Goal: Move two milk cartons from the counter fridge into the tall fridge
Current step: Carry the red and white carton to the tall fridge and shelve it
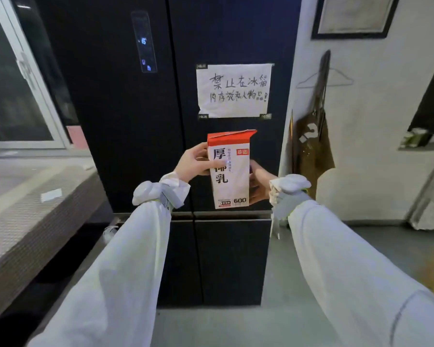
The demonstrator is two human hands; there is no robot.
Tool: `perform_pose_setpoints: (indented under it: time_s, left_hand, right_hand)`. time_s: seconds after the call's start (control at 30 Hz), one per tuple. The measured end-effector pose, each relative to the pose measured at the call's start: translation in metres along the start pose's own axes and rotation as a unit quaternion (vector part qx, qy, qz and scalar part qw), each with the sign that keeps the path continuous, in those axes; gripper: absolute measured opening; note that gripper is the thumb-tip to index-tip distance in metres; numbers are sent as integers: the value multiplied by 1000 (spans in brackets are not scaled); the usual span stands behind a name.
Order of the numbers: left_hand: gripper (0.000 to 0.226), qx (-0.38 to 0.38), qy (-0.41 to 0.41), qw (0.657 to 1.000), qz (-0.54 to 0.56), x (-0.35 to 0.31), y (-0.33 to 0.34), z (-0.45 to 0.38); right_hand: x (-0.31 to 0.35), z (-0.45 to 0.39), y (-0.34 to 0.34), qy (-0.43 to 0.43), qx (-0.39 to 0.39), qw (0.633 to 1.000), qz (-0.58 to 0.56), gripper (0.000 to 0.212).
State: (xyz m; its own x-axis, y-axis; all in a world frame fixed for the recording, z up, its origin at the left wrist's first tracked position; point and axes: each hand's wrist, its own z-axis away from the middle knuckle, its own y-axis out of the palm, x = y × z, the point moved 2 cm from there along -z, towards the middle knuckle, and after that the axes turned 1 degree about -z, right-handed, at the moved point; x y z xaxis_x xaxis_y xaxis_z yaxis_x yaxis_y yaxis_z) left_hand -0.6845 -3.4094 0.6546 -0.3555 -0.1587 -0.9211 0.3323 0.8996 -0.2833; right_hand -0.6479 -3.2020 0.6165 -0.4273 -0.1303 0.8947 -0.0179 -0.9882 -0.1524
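A white milk carton (pixel 232 179) with a red top and black lettering stands upright in the air, right in front of the tall black fridge (pixel 140 146). My left hand (pixel 194 162) grips its left side near the top. My right hand (pixel 259 182) wraps around its right side lower down, partly hidden behind the carton. All the fridge doors are closed. Only one carton is in view; the counter fridge is not seen.
A handwritten paper note (pixel 233 90) is taped on the fridge's right door, and a lit control panel (pixel 143 42) is on the left door. A grey counter (pixel 23 221) runs along the left. An apron and hanger (pixel 313 144) hang on the right wall.
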Motion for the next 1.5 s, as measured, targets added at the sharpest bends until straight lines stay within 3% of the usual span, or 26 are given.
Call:
perform_pose_setpoints:
  time_s: [0.5,0.87,1.23,1.5]
  left_hand:
    - [52,56,23,998,-16,45,-96,-87]
    - [52,43,17,999,-13,69,-135,-109]
    - [49,-7,3,1000,11,136,-156,-103]
    - [49,1,7,1000,-8,222,-152,-102]
  right_hand:
    - [46,-109,64,2,-31,998,-56,84]
    - [64,-146,94,9,-36,997,-63,82]
    - [-63,-232,137,100,-46,984,-140,47]
    - [-147,-333,163,114,-86,967,-209,52]
